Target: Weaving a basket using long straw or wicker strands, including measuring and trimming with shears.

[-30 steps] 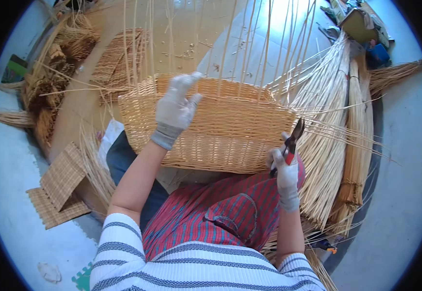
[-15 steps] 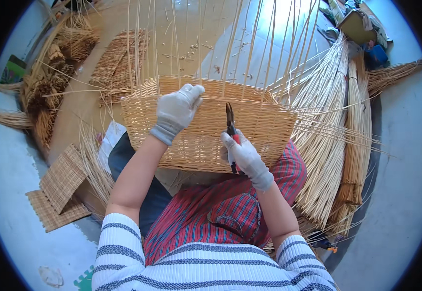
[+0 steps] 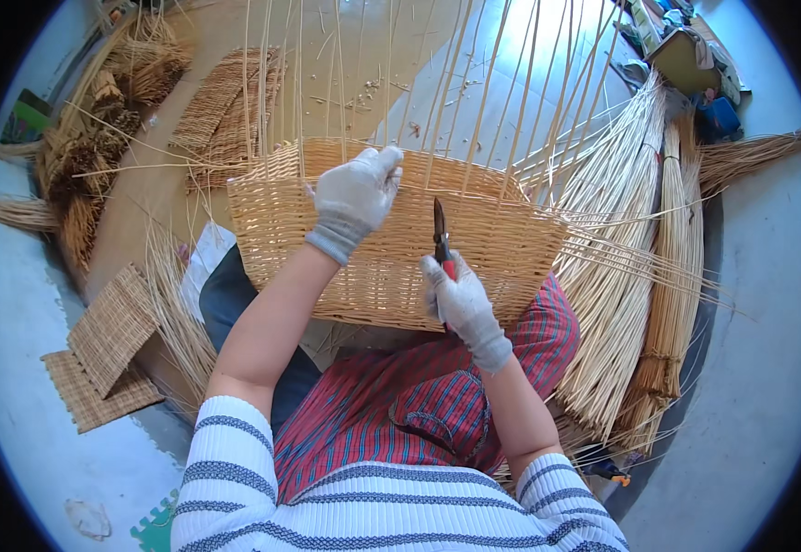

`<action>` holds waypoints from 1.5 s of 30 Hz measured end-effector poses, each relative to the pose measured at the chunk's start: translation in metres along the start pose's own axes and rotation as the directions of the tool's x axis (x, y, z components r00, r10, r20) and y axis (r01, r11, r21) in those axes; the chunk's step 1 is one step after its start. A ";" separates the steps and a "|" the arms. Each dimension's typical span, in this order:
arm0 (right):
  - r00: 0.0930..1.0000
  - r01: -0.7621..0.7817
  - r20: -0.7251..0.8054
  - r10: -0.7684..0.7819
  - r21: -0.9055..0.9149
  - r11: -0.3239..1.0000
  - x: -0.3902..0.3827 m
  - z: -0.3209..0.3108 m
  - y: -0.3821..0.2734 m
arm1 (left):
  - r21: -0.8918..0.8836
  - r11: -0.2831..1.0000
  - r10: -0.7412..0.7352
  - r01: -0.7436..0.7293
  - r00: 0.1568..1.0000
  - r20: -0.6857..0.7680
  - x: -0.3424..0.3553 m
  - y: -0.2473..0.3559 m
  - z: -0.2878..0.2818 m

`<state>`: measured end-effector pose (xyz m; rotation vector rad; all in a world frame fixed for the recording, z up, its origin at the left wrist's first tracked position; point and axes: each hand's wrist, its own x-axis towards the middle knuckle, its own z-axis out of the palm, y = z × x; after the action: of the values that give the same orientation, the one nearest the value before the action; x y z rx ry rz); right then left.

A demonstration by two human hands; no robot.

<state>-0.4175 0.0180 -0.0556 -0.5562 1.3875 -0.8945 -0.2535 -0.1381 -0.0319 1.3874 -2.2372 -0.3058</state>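
Note:
A half-woven wicker basket (image 3: 382, 267) rests across my lap, long upright stakes (image 3: 488, 83) rising from its far side. My gloved left hand (image 3: 356, 191) is closed at the near rim, its fingertips pinched at the top edge; what lies between them is hidden. In my gloved right hand (image 3: 463, 299) is a pair of pliers (image 3: 440, 225) with red and black handles. Their dark jaws point up in front of the basket's near wall, a little below the rim. Loose strand ends stick out from the basket's right corner.
Thick bundles of pale rods (image 3: 603, 267) lie at the right. Woven mats (image 3: 110, 336) are on the floor at the left, with another mat (image 3: 225, 115) beyond. Brown bundles (image 3: 97, 175) stand far left. Scraps lie on the floor sheet behind the basket.
My left hand has slid a little to the right along the rim. The pliers, still in my right hand, have turned slightly and their jaws look closer together.

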 end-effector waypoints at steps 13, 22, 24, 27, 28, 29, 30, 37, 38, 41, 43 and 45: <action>0.992 0.118 0.092 -0.091 -0.355 0.927 0.023 0.026 0.010 | -0.159 0.987 -0.025 0.020 0.999 -0.029 -0.033 -0.063 -0.044; 0.999 0.032 -0.033 -0.043 -0.261 0.965 0.023 0.047 -0.017 | -0.232 0.973 0.004 -0.025 0.996 -0.092 -0.031 -0.063 -0.025; 0.999 0.024 -0.023 -0.029 -0.208 0.978 0.016 0.049 -0.012 | -0.158 0.982 0.090 -0.106 0.990 -0.105 -0.025 -0.062 -0.023; 1.000 -0.019 -0.015 0.017 -0.135 0.991 0.011 0.054 0.001 | -0.125 0.991 -0.046 0.039 0.997 -0.060 -0.015 -0.052 -0.018; 0.999 -0.052 -0.008 0.052 -0.103 0.993 0.010 0.055 0.005 | -0.088 0.996 -0.027 0.018 0.995 -0.098 -0.011 -0.047 -0.016; 0.999 -0.038 -0.003 0.038 -0.129 0.991 0.010 0.056 0.009 | -0.044 0.999 -0.033 0.028 0.993 -0.113 -0.010 -0.042 -0.015; 0.999 -0.034 0.001 0.034 -0.142 0.989 0.010 0.056 0.012 | 0.002 0.999 -0.037 0.038 0.991 -0.130 -0.011 -0.039 -0.017; 0.993 0.115 0.065 -0.096 -0.465 0.878 0.027 0.065 0.004 | -0.246 0.964 -0.134 0.098 0.982 -0.134 -0.051 -0.077 -0.052; 0.994 0.112 0.064 -0.093 -0.475 0.873 0.032 0.068 0.000 | -0.233 0.964 -0.173 0.130 0.970 -0.171 -0.054 -0.086 -0.053; 0.994 0.111 0.069 -0.089 -0.472 0.875 0.043 0.080 -0.009 | -0.208 0.976 -0.090 0.059 0.985 -0.146 -0.060 -0.101 -0.047; 0.999 0.025 0.042 -0.011 -0.349 0.937 0.046 0.087 -0.011 | -0.174 0.984 -0.069 0.044 0.987 -0.143 -0.058 -0.102 -0.040; 0.999 0.035 0.045 -0.024 -0.284 0.958 0.044 0.091 -0.011 | -0.142 0.990 -0.045 0.019 0.983 -0.179 -0.052 -0.100 -0.036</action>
<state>-0.3335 -0.0379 -0.0606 -0.8118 1.4844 -0.7058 -0.1384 -0.1356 -0.0592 1.3230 -2.0071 -0.3261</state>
